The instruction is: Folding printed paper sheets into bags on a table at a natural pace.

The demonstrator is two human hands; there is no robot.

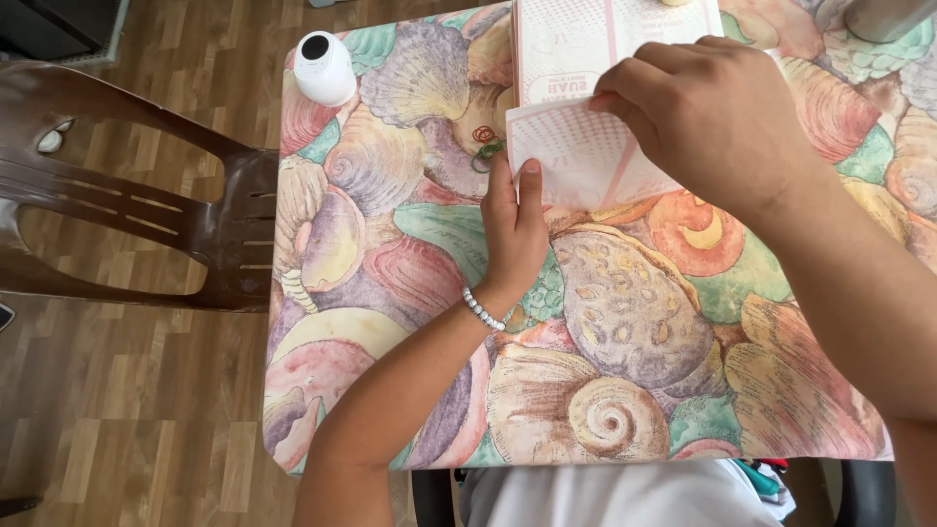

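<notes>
Nearest the body, the left hand (512, 229) lay flat, fingers straight and together, its fingertips pressing the lower edge of a folded pink-and-white paper sheet (576, 156) against the shell-patterned tablecloth (625, 322). One white bead bracelet (483, 308) circled that wrist. Just beyond and to the right, the right hand (712, 112) curled over the sheet, its fingers pinching the folded flap at the crease. The paper sat between both hands, touching each. If the left fingertips slid, the fold would likely skew, because the cloth looked slick. Farther left of the hands stood one white cylindrical device (324, 66); one brown plastic chair (146, 195) stood beyond the table edge.
</notes>
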